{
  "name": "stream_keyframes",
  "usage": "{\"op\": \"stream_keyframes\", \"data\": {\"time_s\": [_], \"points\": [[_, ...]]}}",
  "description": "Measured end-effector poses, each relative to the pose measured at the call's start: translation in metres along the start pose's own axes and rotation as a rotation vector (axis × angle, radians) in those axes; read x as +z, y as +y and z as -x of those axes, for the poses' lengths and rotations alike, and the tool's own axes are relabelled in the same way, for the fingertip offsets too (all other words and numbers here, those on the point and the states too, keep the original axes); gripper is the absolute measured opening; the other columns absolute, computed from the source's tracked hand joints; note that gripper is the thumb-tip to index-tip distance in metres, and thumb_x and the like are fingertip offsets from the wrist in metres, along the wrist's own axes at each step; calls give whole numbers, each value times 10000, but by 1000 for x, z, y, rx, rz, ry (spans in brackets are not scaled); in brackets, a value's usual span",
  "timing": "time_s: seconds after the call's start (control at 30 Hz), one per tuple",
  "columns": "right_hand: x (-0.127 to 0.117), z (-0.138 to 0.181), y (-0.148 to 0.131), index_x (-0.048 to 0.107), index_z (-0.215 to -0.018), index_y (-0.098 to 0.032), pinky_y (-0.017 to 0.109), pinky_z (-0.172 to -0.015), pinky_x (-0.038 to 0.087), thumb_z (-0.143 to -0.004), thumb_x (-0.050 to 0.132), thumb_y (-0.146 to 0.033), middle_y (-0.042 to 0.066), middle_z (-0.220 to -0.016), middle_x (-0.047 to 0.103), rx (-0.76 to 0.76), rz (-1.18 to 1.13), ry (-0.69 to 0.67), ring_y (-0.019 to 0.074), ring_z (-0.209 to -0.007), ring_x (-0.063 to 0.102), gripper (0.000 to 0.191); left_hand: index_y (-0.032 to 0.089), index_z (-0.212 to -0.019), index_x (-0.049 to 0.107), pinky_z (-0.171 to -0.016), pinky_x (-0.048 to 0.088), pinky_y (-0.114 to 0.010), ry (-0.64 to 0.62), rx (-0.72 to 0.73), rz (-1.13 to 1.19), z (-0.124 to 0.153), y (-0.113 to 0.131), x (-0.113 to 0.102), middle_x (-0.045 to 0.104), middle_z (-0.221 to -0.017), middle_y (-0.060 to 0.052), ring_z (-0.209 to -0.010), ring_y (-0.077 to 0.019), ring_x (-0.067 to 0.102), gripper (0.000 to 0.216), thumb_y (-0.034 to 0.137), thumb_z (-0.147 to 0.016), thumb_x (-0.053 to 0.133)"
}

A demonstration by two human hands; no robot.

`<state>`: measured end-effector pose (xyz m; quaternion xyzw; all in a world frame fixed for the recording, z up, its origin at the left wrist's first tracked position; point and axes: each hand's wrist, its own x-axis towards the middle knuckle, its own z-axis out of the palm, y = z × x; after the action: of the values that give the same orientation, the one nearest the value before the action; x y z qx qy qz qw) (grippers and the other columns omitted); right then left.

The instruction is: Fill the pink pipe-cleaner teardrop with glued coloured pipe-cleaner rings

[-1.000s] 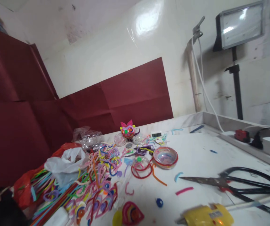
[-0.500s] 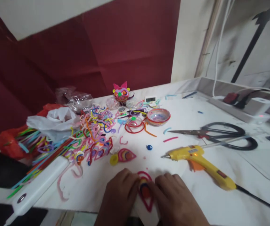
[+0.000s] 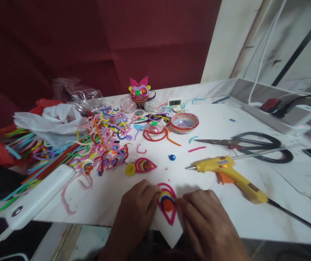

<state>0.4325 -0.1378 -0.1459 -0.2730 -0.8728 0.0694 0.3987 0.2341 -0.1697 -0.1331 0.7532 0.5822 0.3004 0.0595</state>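
Observation:
At the table's front edge lies a teardrop-shaped pipe cleaner piece [image 3: 167, 206], with a pink outline, yellow and blue bands and an orange centre. Beneath it is a white pointed card [image 3: 171, 233] that sticks out over the edge. My left hand [image 3: 140, 204] is closed, its fingertips pressed on the piece's left side. On the right side my right hand [image 3: 205, 214] pinches at the pink outline, its fingers curled together. Just beyond my hands are a similar teardrop piece [image 3: 146, 165], a yellow coil [image 3: 130, 170] and a small blue coil [image 3: 172, 157].
A yellow hot glue gun [image 3: 226, 170] lies on the right, with black-handled scissors [image 3: 242, 143] behind it. Cut pipe cleaners [image 3: 108, 132] heap up on the left beside a white power strip [image 3: 40, 197]. A bowl [image 3: 184, 122] and a cat-like figure [image 3: 139, 92] stand farther back.
The view has tilted down slightly, so the table sits higher. My right fingers have drawn off the piece's middle to its right edge, and its orange centre shows more fully.

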Motion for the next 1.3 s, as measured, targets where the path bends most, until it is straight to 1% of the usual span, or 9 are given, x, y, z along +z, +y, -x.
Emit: {"op": "stream_keyframes", "data": {"time_s": [0.3,0.43,0.53,0.63,0.77,0.93,1.13,1.23,1.3], "points": [[2,-5,3,591,-1241,-140,344,-672,350,-928,427,-127,84,-902,574,-17,146,-86,205,-774,462,354,186,-971,675,-678,490,-256,-15,29,-5,2,-3,0,604,-829,-29,-736,-148,585,229,195,-981,446],[5,-4,3,603,-1233,-157,361,-692,327,-912,436,-124,81,-928,587,15,168,-114,216,-799,453,363,200,-962,663,-704,492,-265,-30,29,-11,5,-3,0,600,-847,-26,-764,-154,583,187,184,-966,477],[9,0,4,617,-1212,-175,376,-707,318,-912,488,-184,79,-956,601,24,182,-119,228,-829,456,326,193,-945,659,-664,494,-267,-9,73,-42,4,-1,0,598,-822,-28,-737,-160,578,187,181,-967,473],[11,1,5,625,-1191,-161,372,-699,316,-935,472,-210,79,-931,599,-8,199,-117,223,-818,458,303,185,-951,664,-630,494,-265,41,121,-68,4,-1,-1,599,-796,-29,-710,-161,578,212,196,-978,454],[11,-4,3,631,-1178,-165,363,-684,310,-937,467,-208,65,-885,587,9,183,-110,214,-785,447,295,189,-1016,650,-674,509,-263,34,120,-64,8,-5,1,615,-841,-29,-756,-154,598,171,186,-970,485],[11,-2,2,636,-1178,-157,374,-703,320,-964,417,-219,78,-921,594,16,169,-79,229,-817,453,313,172,-1024,635,-696,515,-278,114,111,-107,18,-2,3,620,-867,-44,-779,-161,604,164,162,-973,479],[19,2,7,648,-1136,-171,373,-686,306,-1009,303,-271,63,-890,592,-11,146,-14,217,-774,450,381,170,-1049,648,-677,518,-268,118,79,-137,24,5,4,603,-844,-47,-761,-160,591,188,158,-968,479],[17,0,8,649,-1120,-182,373,-688,326,-1012,294,-309,62,-888,594,-25,171,-60,222,-777,463,393,168,-1002,658,-647,509,-268,126,86,-153,24,5,4,598,-807,-46,-732,-163,576,185,153,-955,480],[14,-1,8,640,-1143,-184,374,-696,346,-997,331,-274,65,-903,600,-39,191,-103,225,-791,474,353,172,-965,665,-625,503,-263,129,106,-166,23,5,4,599,-785,-45,-709,-161,570,193,158,-952,473]]}}
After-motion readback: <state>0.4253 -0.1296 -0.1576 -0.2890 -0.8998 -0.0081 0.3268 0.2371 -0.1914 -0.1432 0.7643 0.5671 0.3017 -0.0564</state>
